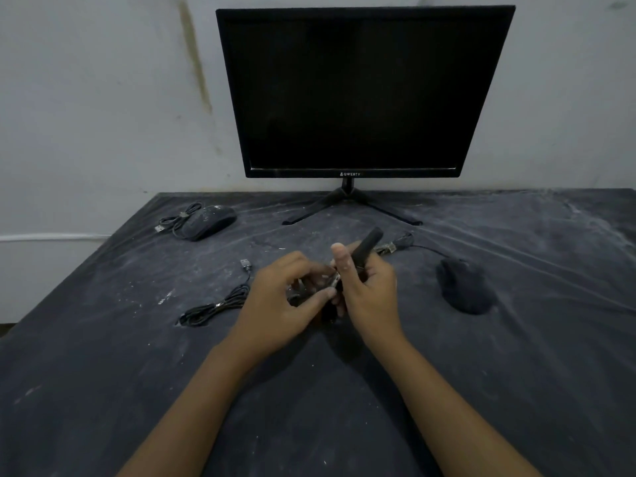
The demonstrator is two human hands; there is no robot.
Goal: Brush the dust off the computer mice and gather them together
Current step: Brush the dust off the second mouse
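The held mouse [295,300] is at mid-table, mostly hidden under the left hand [282,304], whose fingers curl round it, its cable [213,306] trailing left. The right hand [370,294] grips a brush [370,241], handle pointing away, its head hidden between the hands. A far mouse [210,220] lies at the table's [103,373] back left and a right mouse [463,289] well apart, before a dark monitor [361,91].
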